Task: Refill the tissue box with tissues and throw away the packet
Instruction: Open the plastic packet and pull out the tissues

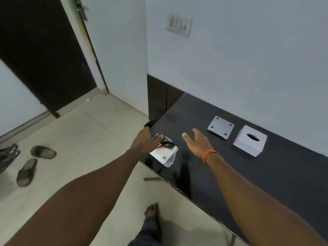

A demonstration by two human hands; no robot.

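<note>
Left hand (145, 141) grips tissue packet (166, 153) at counter (230, 174) edge; right hand (197, 141) spread wide, empty, near tissue box (250, 145).

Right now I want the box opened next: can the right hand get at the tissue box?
Probably yes. The right hand hangs open and empty over the dark table, and only bare tabletop lies between it and the tissue box. The flat grey plate sits off to the side.

On the table (230, 174): tissue packet (166, 153) near left edge, box base (220, 127) and tissue box (250, 140) farther right, by the wall.
</note>
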